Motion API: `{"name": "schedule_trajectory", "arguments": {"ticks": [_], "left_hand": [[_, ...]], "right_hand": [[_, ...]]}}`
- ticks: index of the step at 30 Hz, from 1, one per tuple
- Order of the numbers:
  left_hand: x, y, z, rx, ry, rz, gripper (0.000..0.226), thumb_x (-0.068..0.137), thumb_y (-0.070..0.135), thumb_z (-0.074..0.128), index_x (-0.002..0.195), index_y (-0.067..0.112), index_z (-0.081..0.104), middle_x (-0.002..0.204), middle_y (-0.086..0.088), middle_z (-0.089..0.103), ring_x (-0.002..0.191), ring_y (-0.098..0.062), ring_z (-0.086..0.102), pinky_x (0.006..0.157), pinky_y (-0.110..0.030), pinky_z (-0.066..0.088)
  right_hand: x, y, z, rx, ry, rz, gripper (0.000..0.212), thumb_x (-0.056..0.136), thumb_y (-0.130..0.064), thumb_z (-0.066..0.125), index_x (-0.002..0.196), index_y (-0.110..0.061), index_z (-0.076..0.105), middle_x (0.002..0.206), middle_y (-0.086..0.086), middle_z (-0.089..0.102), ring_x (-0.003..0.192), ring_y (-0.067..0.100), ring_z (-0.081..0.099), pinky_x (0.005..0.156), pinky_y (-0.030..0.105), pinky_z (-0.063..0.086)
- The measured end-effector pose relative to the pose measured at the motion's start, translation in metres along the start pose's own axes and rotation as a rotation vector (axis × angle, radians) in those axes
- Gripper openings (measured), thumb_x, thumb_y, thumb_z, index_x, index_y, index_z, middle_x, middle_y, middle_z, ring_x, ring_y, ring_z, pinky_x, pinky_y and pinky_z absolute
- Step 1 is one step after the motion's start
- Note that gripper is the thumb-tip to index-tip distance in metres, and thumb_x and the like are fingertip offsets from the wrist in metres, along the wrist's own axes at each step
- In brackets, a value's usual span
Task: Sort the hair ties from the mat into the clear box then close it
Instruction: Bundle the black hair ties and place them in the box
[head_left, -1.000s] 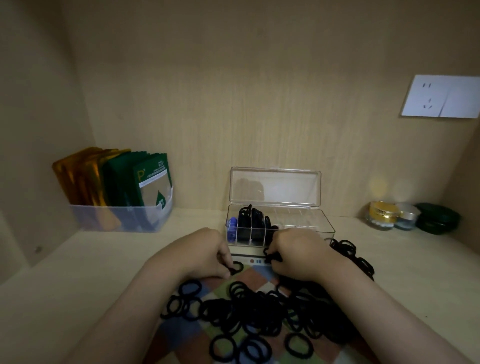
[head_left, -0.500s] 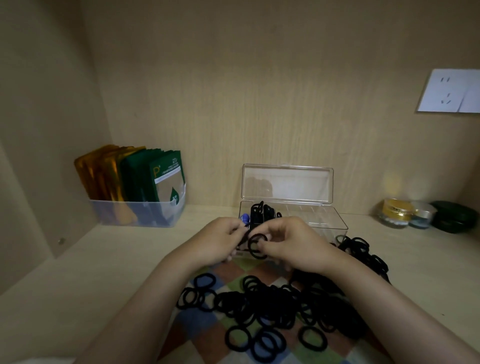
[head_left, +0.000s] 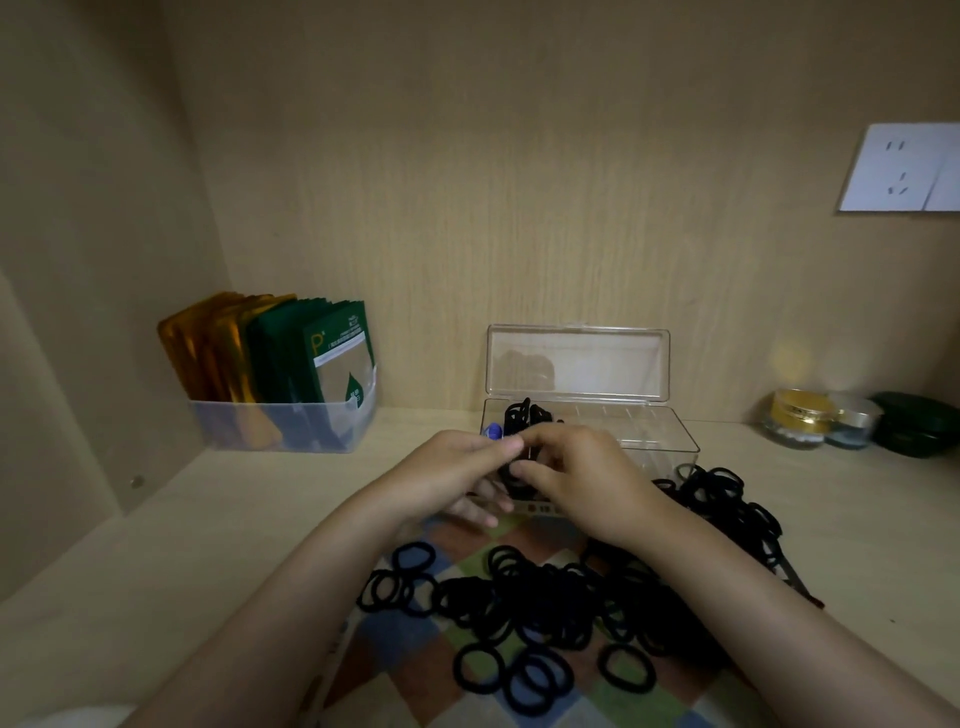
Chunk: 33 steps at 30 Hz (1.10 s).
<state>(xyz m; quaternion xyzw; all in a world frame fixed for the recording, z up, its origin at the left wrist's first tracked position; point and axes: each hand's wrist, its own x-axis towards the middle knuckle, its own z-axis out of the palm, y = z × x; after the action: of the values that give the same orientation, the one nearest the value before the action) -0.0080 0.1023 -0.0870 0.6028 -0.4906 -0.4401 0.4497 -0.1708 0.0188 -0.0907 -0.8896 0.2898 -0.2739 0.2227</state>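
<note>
Your left hand (head_left: 447, 480) and right hand (head_left: 589, 480) both pinch one hair tie (head_left: 510, 479) just before the clear box (head_left: 657, 441); next, probably lower it inside.

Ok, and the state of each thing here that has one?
left hand: pinching the held hair tie.
right hand: pinching the same tie.
clear box: lid open and upright, left end partly filled.
loose hair ties: piled unsorted on the mat.
jars: lidded.
</note>
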Motion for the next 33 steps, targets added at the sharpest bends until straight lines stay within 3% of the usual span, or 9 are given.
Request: {"name": "schedule_trajectory", "arguments": {"ticks": [3,6,10,13,17,19,22,26,33], "left_hand": [[-0.011,-0.001,-0.011,0.144,-0.051,0.003,0.011,0.093,0.017,0.067,0.102,0.011,0.068,0.088,-0.002,0.074,0.081,-0.013,0.072,0.070,-0.026,0.060],[-0.024,-0.002,-0.020,0.172,-0.099,-0.011,0.008,0.096,0.011,0.062,0.102,0.009,0.067,0.088,-0.004,0.072,0.079,-0.013,0.072,0.070,-0.026,0.059],[-0.042,-0.003,-0.026,0.273,-0.061,-0.006,0.012,0.096,0.013,0.062,0.104,0.008,0.070,0.085,-0.003,0.071,0.075,-0.008,0.068,0.062,-0.019,0.056],[-0.053,-0.006,-0.033,0.423,0.067,0.037,0.013,0.095,0.024,0.064,0.095,0.015,0.073,0.078,0.004,0.069,0.067,0.001,0.063,0.059,-0.015,0.049],[-0.074,-0.011,-0.059,0.774,0.159,0.004,0.005,0.090,0.023,0.068,0.088,0.023,0.073,0.089,0.005,0.073,0.082,-0.007,0.067,0.074,-0.017,0.051],[-0.085,-0.015,-0.069,0.818,0.159,-0.094,0.004,0.082,0.022,0.075,0.086,0.023,0.074,0.086,0.005,0.074,0.080,-0.006,0.068,0.075,-0.018,0.053],[-0.090,-0.023,-0.071,0.962,0.172,-0.186,0.013,0.076,0.022,0.082,0.087,0.024,0.077,0.085,0.009,0.073,0.080,-0.004,0.067,0.078,-0.018,0.053],[-0.086,-0.032,-0.070,0.999,0.230,-0.114,0.004,0.078,0.024,0.081,0.082,0.023,0.080,0.087,0.008,0.078,0.074,0.002,0.065,0.079,-0.016,0.050],[-0.091,-0.030,-0.071,0.814,0.233,0.035,0.005,0.087,0.026,0.070,0.084,0.029,0.072,0.082,0.012,0.070,0.077,0.001,0.063,0.073,-0.016,0.052]], "right_hand": [[-0.001,-0.004,0.002,-0.042,-0.034,-0.017,0.017,0.088,-0.037,0.070,0.104,-0.032,0.073,0.089,-0.010,0.065,0.079,0.003,0.059,0.070,0.022,0.047],[-0.001,-0.008,0.007,0.106,-0.132,-0.027,0.045,0.084,-0.034,0.077,0.126,-0.031,0.066,0.110,-0.011,0.066,0.083,0.002,0.063,0.072,0.014,0.047],[-0.003,-0.021,0.011,0.143,-0.173,-0.072,0.021,0.082,-0.025,0.080,0.104,-0.024,0.077,0.083,-0.007,0.073,0.067,-0.004,0.064,0.064,0.011,0.047],[-0.003,-0.027,0.006,0.192,-0.215,-0.065,0.004,0.086,-0.021,0.076,0.089,-0.022,0.078,0.074,-0.006,0.072,0.061,0.000,0.063,0.059,0.021,0.054],[-0.004,-0.029,-0.003,0.280,-0.353,-0.012,0.008,0.093,-0.015,0.067,0.090,-0.020,0.073,0.074,-0.007,0.064,0.055,-0.001,0.057,0.051,0.025,0.054],[0.000,-0.033,-0.004,0.212,-0.404,-0.053,0.010,0.094,-0.015,0.066,0.093,-0.023,0.072,0.082,-0.004,0.067,0.057,-0.002,0.058,0.055,0.021,0.052],[0.010,-0.045,0.009,0.111,-0.500,-0.149,0.014,0.093,-0.014,0.066,0.098,-0.026,0.073,0.094,-0.001,0.074,0.083,0.008,0.068,0.081,0.027,0.056],[0.021,-0.057,0.036,-0.152,-0.613,-0.270,0.024,0.093,-0.018,0.066,0.114,-0.027,0.073,0.111,-0.006,0.072,0.099,0.009,0.066,0.094,0.030,0.052],[0.023,-0.051,0.053,-0.355,-0.561,-0.331,0.018,0.083,-0.026,0.074,0.101,-0.022,0.078,0.102,-0.002,0.069,0.093,0.017,0.064,0.087,0.038,0.053]]}}
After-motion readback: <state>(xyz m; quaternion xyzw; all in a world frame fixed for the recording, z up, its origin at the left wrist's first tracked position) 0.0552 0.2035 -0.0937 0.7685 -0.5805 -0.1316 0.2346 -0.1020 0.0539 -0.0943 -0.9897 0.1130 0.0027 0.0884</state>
